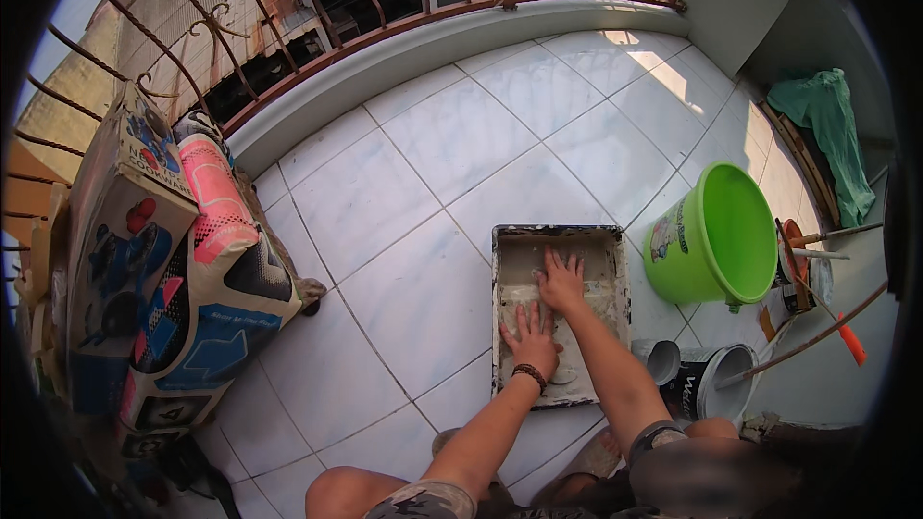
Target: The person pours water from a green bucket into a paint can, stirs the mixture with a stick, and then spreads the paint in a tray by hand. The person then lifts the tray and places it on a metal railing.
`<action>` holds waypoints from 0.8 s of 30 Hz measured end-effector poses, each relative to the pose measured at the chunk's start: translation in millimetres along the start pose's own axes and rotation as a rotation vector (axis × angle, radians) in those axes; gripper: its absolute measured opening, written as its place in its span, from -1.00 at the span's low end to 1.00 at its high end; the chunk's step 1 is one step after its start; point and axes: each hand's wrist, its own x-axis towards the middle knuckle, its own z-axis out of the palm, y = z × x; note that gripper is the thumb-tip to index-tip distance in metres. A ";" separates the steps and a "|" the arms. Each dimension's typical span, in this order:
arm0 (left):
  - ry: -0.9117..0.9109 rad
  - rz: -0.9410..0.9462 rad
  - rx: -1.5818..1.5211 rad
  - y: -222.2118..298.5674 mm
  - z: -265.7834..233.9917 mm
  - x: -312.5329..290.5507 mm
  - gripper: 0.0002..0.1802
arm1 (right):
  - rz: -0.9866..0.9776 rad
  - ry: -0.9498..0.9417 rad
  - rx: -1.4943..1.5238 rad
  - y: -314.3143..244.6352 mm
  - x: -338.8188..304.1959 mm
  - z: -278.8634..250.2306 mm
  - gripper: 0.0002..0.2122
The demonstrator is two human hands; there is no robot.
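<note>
On the tiled floor in front of me lies a shallow rectangular tray (516, 269) with a black, paint-smeared rim. Greyish, cloudy liquid or residue covers its inside. Both my hands are in it, palms down and fingers spread. My left hand (532, 344), with a dark braided bracelet at the wrist, rests near the middle of the tray. Farther up and slightly to the right, my right hand (561, 281) points toward the far end. Neither hand grips anything. A small pale oval patch or piece shows in the tray below my left hand; I cannot tell what it is.
Right of the tray stand a lime-green bucket (678, 240), a small grey cup (663, 360) and a black paint can (707, 380) with a stick. Green cloth (835, 135) hangs farther right. At left are a cookware box (125, 269) and a printed sack (226, 327). A metal railing (385, 24) borders the far side.
</note>
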 end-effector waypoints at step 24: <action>-0.110 0.109 -0.004 -15.4 -14.1 -7.0 0.05 | 0.051 0.163 -0.215 12.5 -24.8 5.4 -0.46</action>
